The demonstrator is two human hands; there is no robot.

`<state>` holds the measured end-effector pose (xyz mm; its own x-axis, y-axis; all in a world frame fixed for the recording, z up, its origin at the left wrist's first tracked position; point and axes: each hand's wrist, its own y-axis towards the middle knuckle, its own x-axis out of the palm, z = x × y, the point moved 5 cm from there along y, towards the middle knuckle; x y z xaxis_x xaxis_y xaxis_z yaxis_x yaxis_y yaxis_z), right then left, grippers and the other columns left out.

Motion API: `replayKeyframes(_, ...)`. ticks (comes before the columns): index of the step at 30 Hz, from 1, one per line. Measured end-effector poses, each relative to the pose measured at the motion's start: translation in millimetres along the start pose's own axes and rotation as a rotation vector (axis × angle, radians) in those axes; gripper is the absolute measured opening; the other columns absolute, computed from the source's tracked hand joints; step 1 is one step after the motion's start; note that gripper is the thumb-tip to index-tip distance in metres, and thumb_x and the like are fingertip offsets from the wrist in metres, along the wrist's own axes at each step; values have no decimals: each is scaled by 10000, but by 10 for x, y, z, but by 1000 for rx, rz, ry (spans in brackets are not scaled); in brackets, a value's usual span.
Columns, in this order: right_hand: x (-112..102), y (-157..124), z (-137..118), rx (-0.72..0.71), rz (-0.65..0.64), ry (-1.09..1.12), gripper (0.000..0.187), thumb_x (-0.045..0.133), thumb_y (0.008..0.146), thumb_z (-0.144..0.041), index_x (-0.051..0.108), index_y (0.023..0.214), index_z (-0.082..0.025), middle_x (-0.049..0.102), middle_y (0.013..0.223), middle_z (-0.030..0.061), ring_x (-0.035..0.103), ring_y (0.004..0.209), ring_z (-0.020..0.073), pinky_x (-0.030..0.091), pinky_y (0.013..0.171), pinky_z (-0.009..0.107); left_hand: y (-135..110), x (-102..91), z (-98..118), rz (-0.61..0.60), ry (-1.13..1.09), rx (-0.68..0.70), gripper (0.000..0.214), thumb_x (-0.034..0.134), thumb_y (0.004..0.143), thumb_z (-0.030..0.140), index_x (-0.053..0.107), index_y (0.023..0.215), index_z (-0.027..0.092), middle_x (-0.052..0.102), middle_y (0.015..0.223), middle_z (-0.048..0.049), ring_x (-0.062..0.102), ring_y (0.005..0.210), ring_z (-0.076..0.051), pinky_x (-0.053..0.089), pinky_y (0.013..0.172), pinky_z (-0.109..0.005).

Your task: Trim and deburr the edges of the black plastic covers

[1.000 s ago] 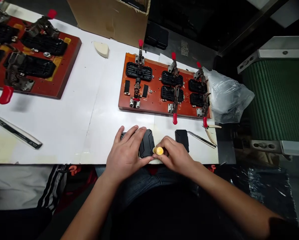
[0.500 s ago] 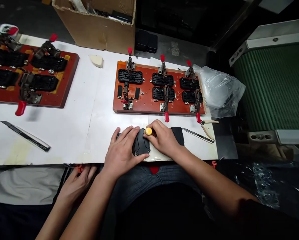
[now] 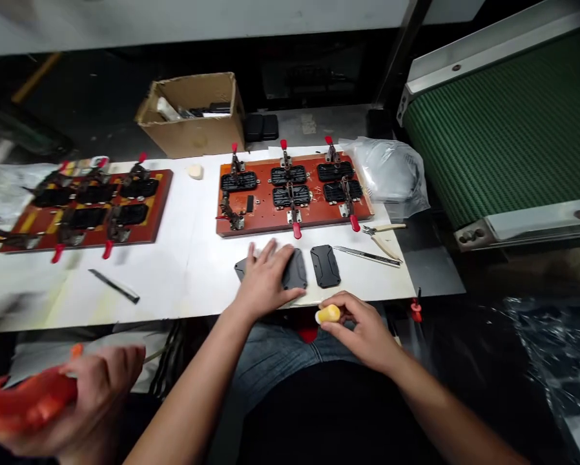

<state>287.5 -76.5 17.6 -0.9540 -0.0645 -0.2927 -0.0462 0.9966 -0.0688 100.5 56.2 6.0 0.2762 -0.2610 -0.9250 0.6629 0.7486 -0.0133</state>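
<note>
My left hand (image 3: 265, 281) lies with fingers spread over black plastic covers near the table's front edge. One cover (image 3: 296, 270) shows at its right, and a corner of another dark piece (image 3: 240, 268) shows at its left. My right hand (image 3: 362, 330) has drawn back to the table edge, its fingers closed around a small yellow cylinder (image 3: 329, 314) with a white end. Between the hands, slightly farther back, a separate black cover (image 3: 325, 266) lies flat with its grooved face up.
A red-brown clamp fixture (image 3: 261, 221) stands behind the covers; another fixture (image 3: 161, 210) is left. A craft knife (image 3: 367, 256) and nippers (image 3: 384, 239) lie right. A co-worker's hand (image 3: 101, 381), holding something red, is lower left. A cardboard box (image 3: 193, 139) and green conveyor (image 3: 503, 129) stand beyond.
My right hand has lifted off the cover and moved right and back toward me with the yellow cylinder. My left hand stays on the covers. The co-worker's hand has risen; the view has shifted.
</note>
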Motion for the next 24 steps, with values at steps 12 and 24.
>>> replayKeyframes(12,-190,251,90,31,102,-43,419,691,1013,-409,601,1408,-304,719,1266,67,717,1090,250,594,932,373,-757,-175,-679,50,-106,-167,986,774,861,563,265,1653,268,369,1707,-158,266,1621,-352,203,1328,-617)
replayKeyframes(24,964,1322,-377,-387,-376,-475,132,645,990,-171,617,1103,-232,660,999,60,650,901,237,505,781,344,-793,-155,-668,315,-225,-196,861,741,881,449,331,1589,177,484,1572,-188,379,1541,-372,326,1308,-575)
